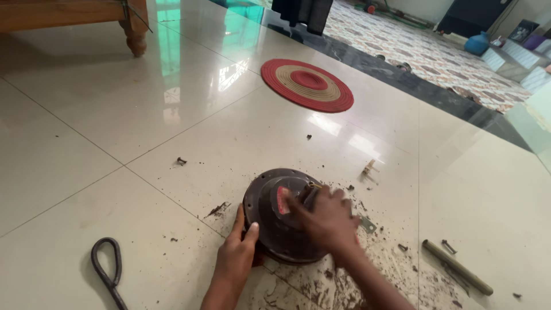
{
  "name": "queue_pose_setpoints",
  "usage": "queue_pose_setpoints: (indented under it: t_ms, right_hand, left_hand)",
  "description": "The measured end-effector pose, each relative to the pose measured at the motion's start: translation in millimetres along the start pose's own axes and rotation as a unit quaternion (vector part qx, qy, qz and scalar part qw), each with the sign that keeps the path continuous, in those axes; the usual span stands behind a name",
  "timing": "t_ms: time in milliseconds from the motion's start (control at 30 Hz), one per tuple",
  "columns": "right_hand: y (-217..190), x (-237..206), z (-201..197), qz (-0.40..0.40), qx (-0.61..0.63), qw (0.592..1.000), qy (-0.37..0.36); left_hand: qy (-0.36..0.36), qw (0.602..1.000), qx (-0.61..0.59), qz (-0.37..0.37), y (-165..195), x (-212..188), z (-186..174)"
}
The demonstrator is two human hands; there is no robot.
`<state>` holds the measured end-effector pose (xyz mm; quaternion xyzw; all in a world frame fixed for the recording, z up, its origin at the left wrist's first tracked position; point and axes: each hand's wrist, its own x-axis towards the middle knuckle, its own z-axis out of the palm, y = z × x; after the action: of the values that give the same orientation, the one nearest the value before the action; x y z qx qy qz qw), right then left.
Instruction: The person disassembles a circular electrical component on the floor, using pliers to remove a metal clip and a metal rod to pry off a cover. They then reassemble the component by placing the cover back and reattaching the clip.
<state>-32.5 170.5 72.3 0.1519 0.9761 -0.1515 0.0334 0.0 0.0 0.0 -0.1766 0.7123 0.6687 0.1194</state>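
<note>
Dark brown round motor housing (275, 221) sits on the dirt-strewn tiled floor (86, 143), low centre of view; left hand (238, 252) lies flat and open against its rim at 7 o'clock, bracing it. Right hand (327, 218) is on top of the housing at about 3 o'clock, fingers curled over the hub, motion-blurred, so can't tell if it's actually clamped on anything. Around it: metal rod (457, 267) at 4 o'clock, dark cable loop (107, 267) at 8 o'clock, red-and-tan round mat (307, 85) at 12 o'clock.
</note>
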Motion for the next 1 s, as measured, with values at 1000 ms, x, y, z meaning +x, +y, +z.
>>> queue_pose_setpoints:
  t_ms: [1000]
  right_hand:
    - [97.6,66.2,16.8,-0.093,0.256,0.960,-0.070]
  left_hand:
    - [-0.006,0.999,0.044,-0.024,18.5,2.2,15.7]
